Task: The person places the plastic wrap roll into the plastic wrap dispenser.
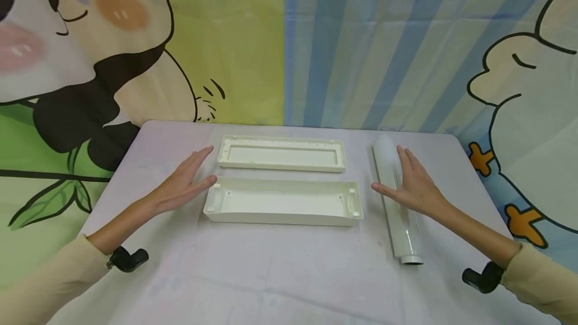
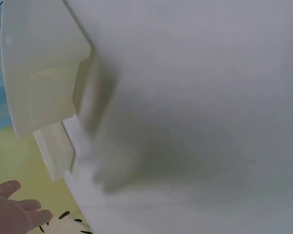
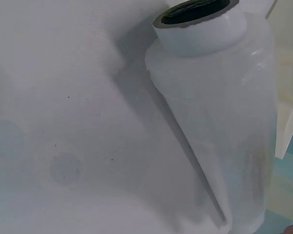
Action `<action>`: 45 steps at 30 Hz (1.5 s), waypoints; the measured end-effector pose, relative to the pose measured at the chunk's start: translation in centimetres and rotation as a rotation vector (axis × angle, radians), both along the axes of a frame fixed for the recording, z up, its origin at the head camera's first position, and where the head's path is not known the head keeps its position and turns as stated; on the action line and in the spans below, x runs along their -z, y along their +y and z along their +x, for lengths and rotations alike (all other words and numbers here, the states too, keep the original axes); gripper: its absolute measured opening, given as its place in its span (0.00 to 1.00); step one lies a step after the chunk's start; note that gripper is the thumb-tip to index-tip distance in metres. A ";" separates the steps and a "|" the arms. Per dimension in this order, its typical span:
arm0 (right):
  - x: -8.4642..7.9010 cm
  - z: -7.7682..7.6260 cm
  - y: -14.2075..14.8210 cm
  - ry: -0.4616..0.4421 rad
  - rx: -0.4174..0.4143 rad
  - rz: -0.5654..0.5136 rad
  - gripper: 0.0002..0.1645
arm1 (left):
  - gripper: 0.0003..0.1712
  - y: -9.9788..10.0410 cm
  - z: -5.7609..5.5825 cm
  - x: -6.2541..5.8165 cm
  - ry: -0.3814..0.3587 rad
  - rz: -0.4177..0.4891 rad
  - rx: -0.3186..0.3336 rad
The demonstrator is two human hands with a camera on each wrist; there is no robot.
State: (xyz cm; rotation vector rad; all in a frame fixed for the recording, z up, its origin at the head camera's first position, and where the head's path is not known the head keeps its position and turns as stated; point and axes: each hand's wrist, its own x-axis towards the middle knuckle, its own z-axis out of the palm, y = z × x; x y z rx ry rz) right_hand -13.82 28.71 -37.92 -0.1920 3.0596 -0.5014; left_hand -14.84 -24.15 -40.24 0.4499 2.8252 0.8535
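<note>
Glossy film roll (image 1: 397, 204); matt cream plastic trays (image 1: 282, 202); smooth cloth table cover (image 1: 271, 275).

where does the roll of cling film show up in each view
Head: the roll of cling film lies lengthwise at right on the table, under the right hand, which rests on it with straight fingers.
Left wrist: not in it; only the cream tray ends and the left hand's fingers show.
Right wrist: it fills the right side, its open core end at the top.
Shared landmark: the pale table surface, in all three views.
</note>
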 end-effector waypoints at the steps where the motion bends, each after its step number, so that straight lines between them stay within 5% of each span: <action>1: 0.0 0.0 0.0 -0.002 0.003 -0.009 0.72 | 0.46 0.1 0.1 0.2 -0.021 0.038 0.002; 4: -0.1 0.2 -0.2 -0.018 0.012 -0.045 0.71 | 0.46 0.4 0.3 0.9 -0.072 0.141 0.015; 11: 0.0 0.9 -0.2 -0.071 0.017 -0.112 0.71 | 0.46 -0.1 1.2 2.0 -0.060 0.271 0.078; 32: 0.1 2.3 -0.5 -0.077 0.057 -0.160 0.72 | 0.51 -0.2 1.6 3.2 -0.083 0.386 0.157; 45: 1.7 4.0 0.0 -0.060 0.052 -0.206 0.74 | 0.61 0.2 2.0 4.3 -0.154 0.386 0.167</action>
